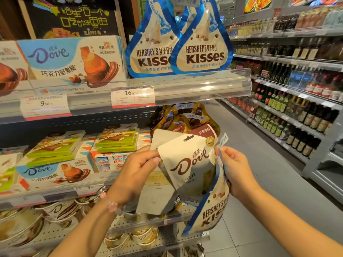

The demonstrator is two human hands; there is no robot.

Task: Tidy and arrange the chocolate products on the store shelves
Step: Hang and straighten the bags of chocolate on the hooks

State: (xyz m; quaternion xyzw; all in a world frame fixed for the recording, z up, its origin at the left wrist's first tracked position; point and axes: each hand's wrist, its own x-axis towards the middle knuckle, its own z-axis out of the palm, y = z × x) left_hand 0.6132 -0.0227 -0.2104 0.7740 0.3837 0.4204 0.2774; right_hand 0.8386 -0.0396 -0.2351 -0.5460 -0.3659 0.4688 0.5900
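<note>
The shelves [78,108] carried Dove boxes [72,60] and two hanging Kisses bags [202,51] on the top tier, with green boxes [55,147] on the middle tier. We held two pouches in front of the middle tier's right end. Our left hand [135,175] pinched the left edge of a white Dove pouch [189,164], thumb on the front face. Our right hand [235,169] gripped a blue Kisses pouch [209,212] by its upper edge; it hung edge-on, just behind and to the right of the Dove pouch. We judged the step to be sorting misplaced stock. The next move called for separating the pouches and hanging the Kisses pouch beside the matching blue bags above.
</note>
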